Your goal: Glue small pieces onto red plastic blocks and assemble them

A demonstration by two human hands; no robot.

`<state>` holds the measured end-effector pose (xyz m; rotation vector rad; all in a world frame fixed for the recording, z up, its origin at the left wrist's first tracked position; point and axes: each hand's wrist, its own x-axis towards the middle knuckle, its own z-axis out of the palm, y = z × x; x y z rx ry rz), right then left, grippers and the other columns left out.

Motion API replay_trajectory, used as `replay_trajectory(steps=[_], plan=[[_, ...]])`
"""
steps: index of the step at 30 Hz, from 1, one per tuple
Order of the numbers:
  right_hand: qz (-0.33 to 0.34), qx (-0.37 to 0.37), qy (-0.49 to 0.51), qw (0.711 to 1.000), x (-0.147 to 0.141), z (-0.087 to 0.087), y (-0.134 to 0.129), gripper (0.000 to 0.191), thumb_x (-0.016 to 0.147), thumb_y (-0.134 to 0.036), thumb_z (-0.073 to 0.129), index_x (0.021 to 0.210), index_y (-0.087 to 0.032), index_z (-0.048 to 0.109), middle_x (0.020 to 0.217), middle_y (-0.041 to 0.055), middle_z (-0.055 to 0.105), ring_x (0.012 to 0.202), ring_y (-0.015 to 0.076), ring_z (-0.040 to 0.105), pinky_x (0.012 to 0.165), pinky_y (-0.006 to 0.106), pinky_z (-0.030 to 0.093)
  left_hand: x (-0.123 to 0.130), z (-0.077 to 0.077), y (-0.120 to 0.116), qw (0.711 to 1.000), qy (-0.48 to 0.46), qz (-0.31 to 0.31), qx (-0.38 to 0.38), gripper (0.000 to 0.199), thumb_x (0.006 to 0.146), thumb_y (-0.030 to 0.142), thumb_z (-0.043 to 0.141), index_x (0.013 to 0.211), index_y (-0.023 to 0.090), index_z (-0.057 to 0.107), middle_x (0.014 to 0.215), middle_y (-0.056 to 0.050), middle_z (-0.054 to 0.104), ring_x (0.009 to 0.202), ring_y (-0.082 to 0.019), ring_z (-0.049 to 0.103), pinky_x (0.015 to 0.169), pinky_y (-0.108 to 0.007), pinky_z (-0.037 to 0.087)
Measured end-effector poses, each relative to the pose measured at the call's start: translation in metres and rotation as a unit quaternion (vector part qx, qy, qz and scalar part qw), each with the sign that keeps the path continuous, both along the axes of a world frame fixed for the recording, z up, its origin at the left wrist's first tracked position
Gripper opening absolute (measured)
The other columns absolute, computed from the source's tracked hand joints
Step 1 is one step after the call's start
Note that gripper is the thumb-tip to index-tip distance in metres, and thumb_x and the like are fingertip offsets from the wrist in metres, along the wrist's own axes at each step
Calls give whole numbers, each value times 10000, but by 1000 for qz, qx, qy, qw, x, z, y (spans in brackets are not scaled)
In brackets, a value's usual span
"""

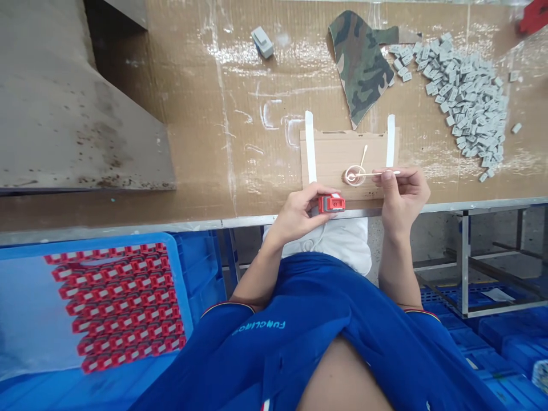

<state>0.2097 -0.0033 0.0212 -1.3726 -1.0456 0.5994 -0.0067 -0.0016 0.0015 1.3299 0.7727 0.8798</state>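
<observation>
My left hand [295, 212] grips a red plastic block with a grey insert [331, 203] just over the table's front edge. My right hand [402, 197] pinches a thin white stick [385, 173], its tip reaching over a small round dish of white paste [354, 176]. A second pale swab [363, 158] leans in that dish. The dish rests on a cardboard pad [329, 162], flanked by upright white strips [310, 147]. The two hands are apart, with the red block close to the dish.
A heap of small grey plastic pieces [464, 97] and a camouflage cloth [359, 63] lie on the cardboard-covered table [192, 114]. A blue crate holds rows of red-and-white parts [120, 302] at lower left. A grey metal sheet [72, 103] stands at left.
</observation>
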Motion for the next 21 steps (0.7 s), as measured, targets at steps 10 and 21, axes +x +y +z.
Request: replay_trajectory(steps=[10, 21], plan=[[65, 7, -20, 998, -14, 28, -27, 192, 927, -352, 798, 905, -253, 636, 866, -18, 794, 791, 174, 794, 690, 306, 666, 2, -3, -1, 999, 39, 15, 34, 411, 847, 298, 843, 1213, 184, 693, 1183, -117, 777, 1033, -206, 775, 901, -307, 637], [157, -18, -64, 985, -18, 26, -36, 99, 956, -295, 758, 963, -264, 665, 950, 12, 818, 898, 199, 809, 756, 337, 668, 3, -4, -2, 999, 33, 15, 23, 419, 858, 367, 833, 1209, 187, 690, 1154, -111, 773, 1012, -212, 779, 889, -321, 647]])
